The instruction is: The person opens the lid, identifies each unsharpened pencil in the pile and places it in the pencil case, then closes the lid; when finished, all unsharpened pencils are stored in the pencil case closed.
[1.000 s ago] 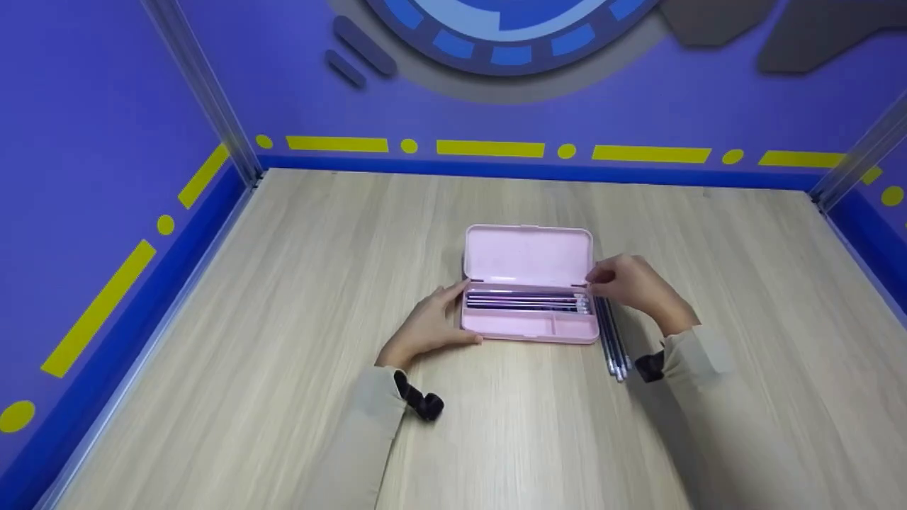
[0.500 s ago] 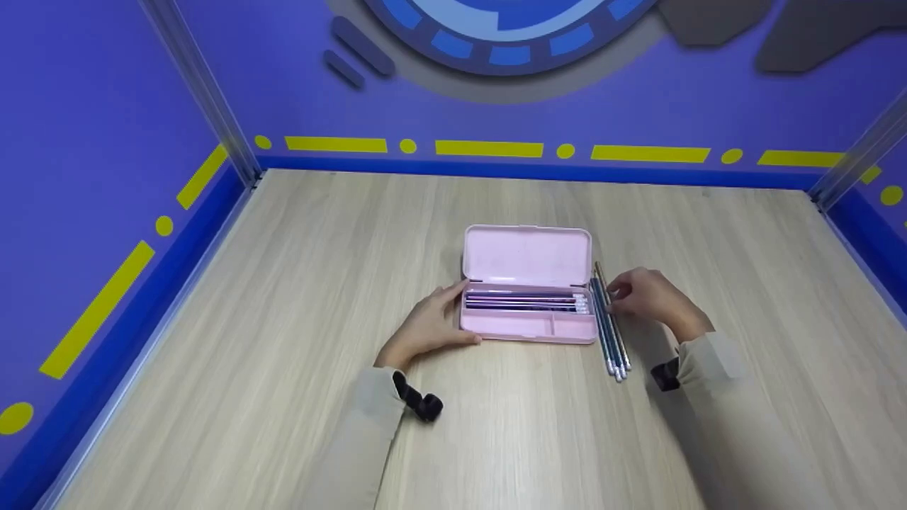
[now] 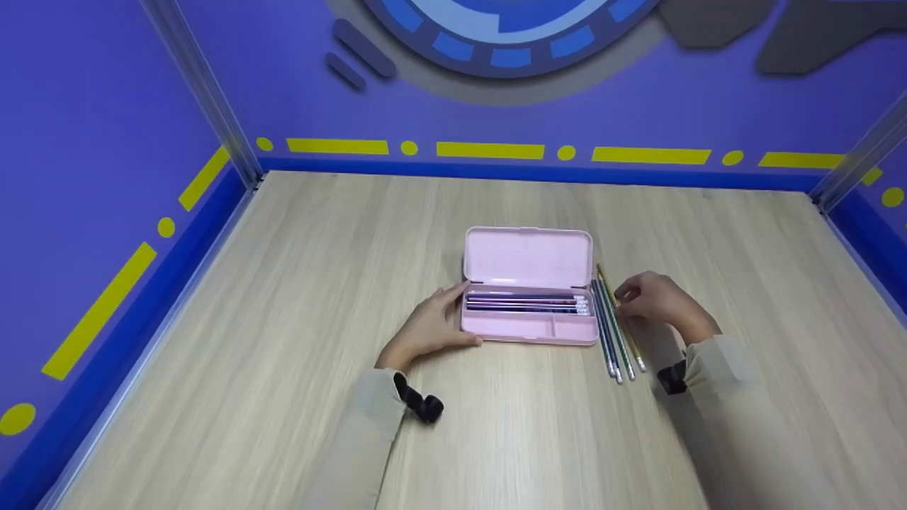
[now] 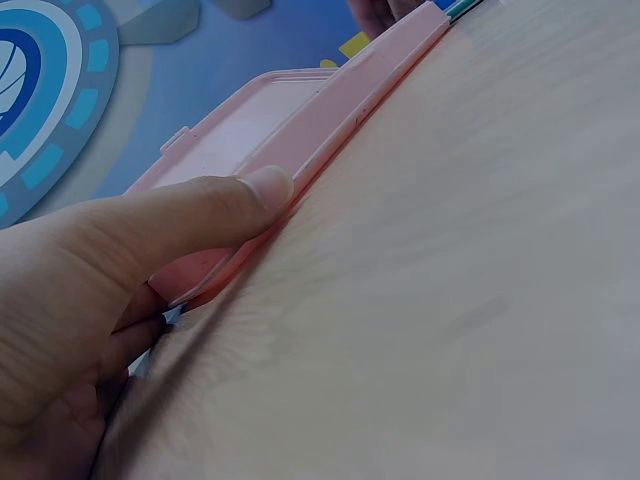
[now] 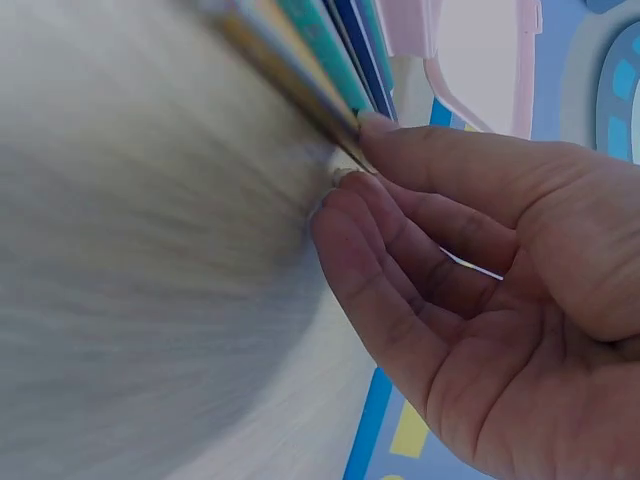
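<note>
An open pink pencil case (image 3: 528, 256) lies on the table, its lid tipped back. Several purple and dark pencils (image 3: 521, 304) fill its rear compartment. My left hand (image 3: 425, 327) holds the case at its left end, thumb (image 4: 268, 190) along the front wall and fingers round the back corner. Right of the case lie loose dark blue and teal pencils (image 3: 622, 348) with white-tipped ends toward me. My right hand (image 3: 659, 303) pinches the gold pencil (image 5: 285, 65), the rightmost of these, between thumb and fingertips; its contact is partly hidden in the head view.
The case's two front compartments (image 3: 510, 326) show bare pink floors. A wood-grain table (image 3: 340, 234) carries everything. Blue printed panels (image 3: 283, 92) stand behind and on both sides, with metal posts at the corners.
My right hand has moved from the case's right end, rightward and slightly toward me. The gold pencil has shifted right and the loose pencils have spread apart. The left hand stays put.
</note>
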`<move>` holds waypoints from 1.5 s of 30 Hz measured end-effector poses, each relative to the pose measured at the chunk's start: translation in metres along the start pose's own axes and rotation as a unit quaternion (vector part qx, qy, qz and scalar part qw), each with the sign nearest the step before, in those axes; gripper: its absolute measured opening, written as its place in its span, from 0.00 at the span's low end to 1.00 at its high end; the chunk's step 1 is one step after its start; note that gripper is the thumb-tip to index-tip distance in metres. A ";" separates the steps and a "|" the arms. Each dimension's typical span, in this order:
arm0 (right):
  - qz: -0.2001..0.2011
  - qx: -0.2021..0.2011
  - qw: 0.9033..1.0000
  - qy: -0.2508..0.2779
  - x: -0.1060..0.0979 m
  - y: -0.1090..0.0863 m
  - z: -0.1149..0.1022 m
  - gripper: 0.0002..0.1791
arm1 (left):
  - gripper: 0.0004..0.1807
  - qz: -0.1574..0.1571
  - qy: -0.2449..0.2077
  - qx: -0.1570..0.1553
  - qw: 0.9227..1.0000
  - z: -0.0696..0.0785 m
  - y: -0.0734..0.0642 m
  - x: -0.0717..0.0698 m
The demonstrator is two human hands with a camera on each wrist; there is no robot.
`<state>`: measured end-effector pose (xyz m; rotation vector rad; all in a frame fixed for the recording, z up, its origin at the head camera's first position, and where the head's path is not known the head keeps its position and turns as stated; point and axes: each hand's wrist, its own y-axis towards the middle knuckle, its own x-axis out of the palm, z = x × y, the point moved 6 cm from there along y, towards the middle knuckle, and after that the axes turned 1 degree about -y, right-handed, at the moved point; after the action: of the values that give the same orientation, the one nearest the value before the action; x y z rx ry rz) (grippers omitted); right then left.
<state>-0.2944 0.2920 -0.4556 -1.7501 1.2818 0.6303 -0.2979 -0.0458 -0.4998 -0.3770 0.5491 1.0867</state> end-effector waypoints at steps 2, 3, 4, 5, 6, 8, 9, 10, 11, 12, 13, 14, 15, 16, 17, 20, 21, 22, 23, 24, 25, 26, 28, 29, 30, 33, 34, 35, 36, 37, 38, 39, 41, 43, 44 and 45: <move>0.006 -0.001 1.000 0.007 0.001 -0.001 0.000 0.22 | 0.56 0.000 -0.001 0.001 1.000 0.000 0.000 0.000; 0.010 -0.001 1.000 0.010 0.002 -0.001 0.000 0.22 | 0.56 -0.001 -0.001 0.001 1.000 0.000 0.000 0.000; 0.013 0.001 1.000 0.013 0.002 -0.002 0.000 0.22 | 0.56 -0.001 -0.001 0.002 1.000 0.000 0.000 0.000; 0.014 0.005 1.000 0.017 0.003 -0.002 0.000 0.21 | 0.56 -0.001 -0.001 0.002 1.000 0.000 0.000 0.001; 0.015 0.008 1.000 0.021 0.003 -0.003 0.000 0.21 | 0.56 -0.001 -0.002 0.002 1.000 0.000 0.000 0.001; 0.016 0.013 0.999 0.027 0.003 -0.004 0.000 0.20 | 0.56 -0.002 -0.003 0.001 1.000 0.000 0.000 0.001; 0.017 0.013 0.999 0.030 0.003 -0.004 0.000 0.20 | 0.57 -0.001 -0.004 0.002 1.000 0.000 0.000 0.001; 0.017 0.014 0.999 0.034 0.003 -0.004 0.001 0.20 | 0.57 -0.001 -0.004 0.002 1.000 0.000 0.000 0.001; 0.017 0.015 0.999 0.039 0.003 -0.005 0.001 0.20 | 0.57 -0.001 -0.003 0.001 1.000 0.000 0.000 0.001; 0.017 0.015 0.999 0.042 0.003 -0.004 0.002 0.20 | 0.57 -0.001 -0.002 0.002 1.000 0.000 0.000 0.000; 0.017 0.015 0.999 0.046 0.003 -0.004 0.002 0.20 | 0.57 0.000 -0.002 0.002 1.000 0.000 0.000 0.000; 0.015 0.016 0.999 0.049 0.002 -0.004 0.003 0.20 | 0.57 0.000 0.000 0.003 1.000 0.000 0.000 0.000; 0.014 0.017 0.998 0.051 0.002 -0.004 0.003 0.20 | 0.57 0.001 0.002 0.004 1.000 0.000 0.000 0.000; 0.012 0.020 0.998 0.053 0.002 -0.004 0.004 0.21 | 0.57 0.001 0.004 0.005 1.000 0.000 0.000 0.000; 0.011 0.021 0.998 0.054 0.002 -0.004 0.006 0.22 | 0.57 0.001 0.006 0.005 1.000 -0.001 0.000 0.000; 0.008 0.017 0.998 0.059 0.001 -0.003 0.007 0.23 | 0.57 0.000 0.006 0.005 1.000 -0.001 0.000 0.000; 0.009 0.014 0.998 0.061 0.000 -0.003 0.007 0.23 | 0.57 0.000 0.005 0.004 1.000 -0.001 0.000 0.000; 0.010 0.011 0.998 0.060 -0.001 -0.003 0.008 0.24 | 0.57 0.000 0.004 0.002 1.000 -0.002 0.000 0.000; 0.010 0.008 0.998 0.060 -0.002 -0.003 0.008 0.24 | 0.57 0.000 0.003 0.000 1.000 -0.002 0.000 0.000; 0.012 0.007 0.998 0.062 -0.003 -0.003 0.008 0.24 | 0.57 0.000 0.002 0.001 1.000 -0.002 0.000 0.000; 0.014 0.005 0.998 0.061 -0.004 -0.003 0.008 0.24 | 0.57 0.001 0.001 0.003 1.000 -0.002 0.000 0.000; 0.015 0.005 0.998 0.061 -0.005 -0.003 0.008 0.24 | 0.57 0.001 0.000 0.003 1.000 -0.002 0.000 0.000; 0.023 0.001 0.998 0.060 -0.008 -0.004 0.007 0.23 | 0.57 0.000 -0.001 0.005 1.000 -0.001 0.001 0.001; 0.027 -0.002 0.998 0.062 -0.009 -0.004 0.005 0.23 | 0.57 0.001 -0.001 0.008 1.000 -0.001 0.001 0.000; 0.032 -0.007 0.997 0.064 -0.011 -0.004 0.003 0.23 | 0.57 0.002 -0.001 0.010 1.000 0.000 0.001 0.000; 0.051 -0.022 0.996 0.070 -0.017 -0.005 -0.004 0.21 | 0.57 0.003 0.000 0.014 1.000 0.000 0.002 0.000; 0.055 -0.025 0.995 0.075 -0.019 -0.006 -0.006 0.21 | 0.57 0.004 0.001 0.015 1.000 0.001 0.002 0.000; 0.058 -0.027 0.995 0.081 -0.020 -0.006 -0.009 0.21 | 0.57 0.004 0.000 0.016 1.000 0.001 0.002 0.000; 0.062 -0.028 0.994 0.087 -0.021 -0.006 -0.011 0.21 | 0.57 0.004 0.001 0.015 1.000 0.001 0.002 0.000; 0.067 -0.029 0.993 0.093 -0.023 -0.007 -0.014 0.21 | 0.57 0.004 0.000 0.016 1.000 0.001 0.001 -0.001; 0.071 -0.030 0.992 0.098 -0.024 -0.007 -0.017 0.21 | 0.57 0.004 -0.001 0.015 1.000 0.001 0.001 -0.001; 0.074 -0.031 0.991 0.104 -0.025 -0.007 -0.019 0.21 | 0.56 0.003 -0.003 0.015 1.000 0.001 0.001 -0.001; 0.083 -0.037 0.990 0.110 -0.026 -0.007 -0.025 0.21 | 0.56 0.003 -0.004 0.013 1.000 0.001 0.001 0.000; 0.090 -0.046 0.989 0.109 -0.027 -0.006 -0.030 0.20 | 0.57 0.002 -0.004 0.009 1.000 0.000 0.001 0.000; 0.092 -0.052 0.989 0.106 -0.027 -0.006 -0.033 0.19 | 0.56 0.001 -0.004 0.009 1.000 0.000 0.001 0.000; 0.092 -0.057 0.989 0.103 -0.027 -0.005 -0.037 0.19 | 0.56 0.001 -0.003 0.008 1.000 0.000 0.001 0.000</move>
<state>-0.3019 0.2746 -0.4141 -1.8420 1.5908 0.6513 -0.2987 -0.0455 -0.5002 -0.3587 0.5535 1.0839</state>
